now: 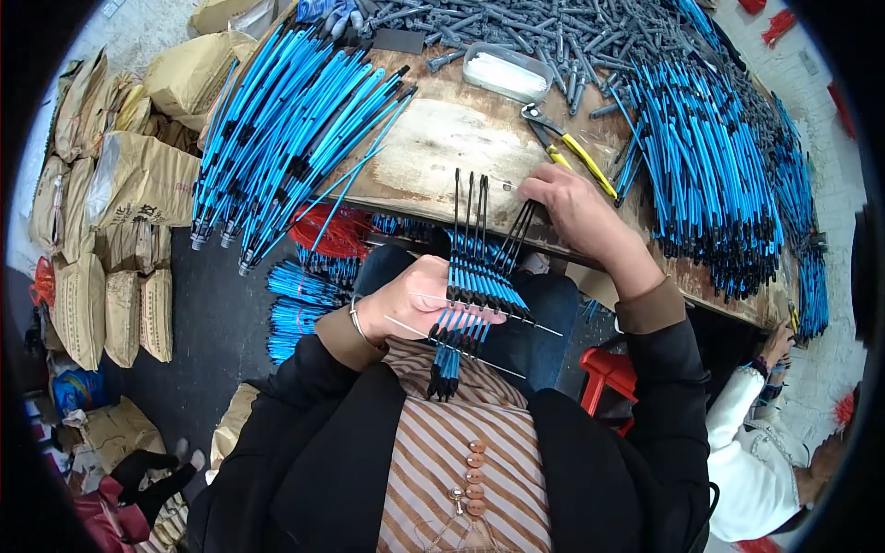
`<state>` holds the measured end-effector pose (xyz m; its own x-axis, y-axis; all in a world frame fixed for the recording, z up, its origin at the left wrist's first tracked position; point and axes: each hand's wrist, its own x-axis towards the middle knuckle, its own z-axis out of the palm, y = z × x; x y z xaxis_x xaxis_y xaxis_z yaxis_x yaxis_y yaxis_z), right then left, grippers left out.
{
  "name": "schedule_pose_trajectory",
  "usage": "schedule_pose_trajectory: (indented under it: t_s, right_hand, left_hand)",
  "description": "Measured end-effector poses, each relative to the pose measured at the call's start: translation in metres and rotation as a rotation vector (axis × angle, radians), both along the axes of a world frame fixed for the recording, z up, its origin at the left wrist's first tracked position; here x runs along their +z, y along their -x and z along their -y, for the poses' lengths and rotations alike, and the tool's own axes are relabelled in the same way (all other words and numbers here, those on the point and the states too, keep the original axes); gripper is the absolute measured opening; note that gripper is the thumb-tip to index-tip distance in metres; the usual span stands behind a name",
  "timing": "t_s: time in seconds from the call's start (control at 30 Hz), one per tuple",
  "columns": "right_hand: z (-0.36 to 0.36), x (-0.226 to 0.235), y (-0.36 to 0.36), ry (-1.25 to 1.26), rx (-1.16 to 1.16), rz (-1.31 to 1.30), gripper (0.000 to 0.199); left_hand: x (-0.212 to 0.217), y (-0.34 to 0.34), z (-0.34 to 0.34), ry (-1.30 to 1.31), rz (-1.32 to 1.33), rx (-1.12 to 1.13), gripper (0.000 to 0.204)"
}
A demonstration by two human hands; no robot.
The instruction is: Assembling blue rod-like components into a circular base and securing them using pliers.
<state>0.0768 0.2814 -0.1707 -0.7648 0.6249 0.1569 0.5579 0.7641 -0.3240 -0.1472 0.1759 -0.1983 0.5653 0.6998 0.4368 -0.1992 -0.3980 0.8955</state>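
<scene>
My left hand (410, 300) is clamped on a light, springy bunch of thin blue ribs (479, 281), held mid-way, while my right hand (572, 207) pinches their black tips just above.

Left hand (410, 300) clenched near the chest, right hand (572, 207) outstretched, fingers curled down.
</scene>
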Motion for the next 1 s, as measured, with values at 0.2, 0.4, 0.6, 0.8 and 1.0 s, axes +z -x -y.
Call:
schedule_pose_trajectory:
  t_s: [0.2,0.4,0.6,0.8,1.0]
  right_hand:
    - [0.002,0.000,0.001,0.029,-0.014,0.006,0.013]
    - [0.000,-0.001,0.002,0.018,-0.014,0.019,0.012]
    - [-0.002,-0.001,0.002,0.035,-0.007,0.015,0.011]
    - [-0.003,-0.003,0.003,0.017,0.002,-0.017,0.010]
    - [-0.007,-0.004,0.008,0.032,0.015,-0.031,0.009]
  left_hand:
    - [-0.002,0.001,0.002,-0.032,-0.019,0.004,0.013]
    - [-0.006,0.003,0.005,0.094,-0.003,-0.024,0.014]
    - [-0.021,0.002,0.004,0.098,0.084,-0.037,0.015]
    - [-0.021,0.003,-0.001,0.051,0.092,-0.063,0.016]
    - [-0.013,0.004,0.002,0.188,0.123,-0.077,0.015]
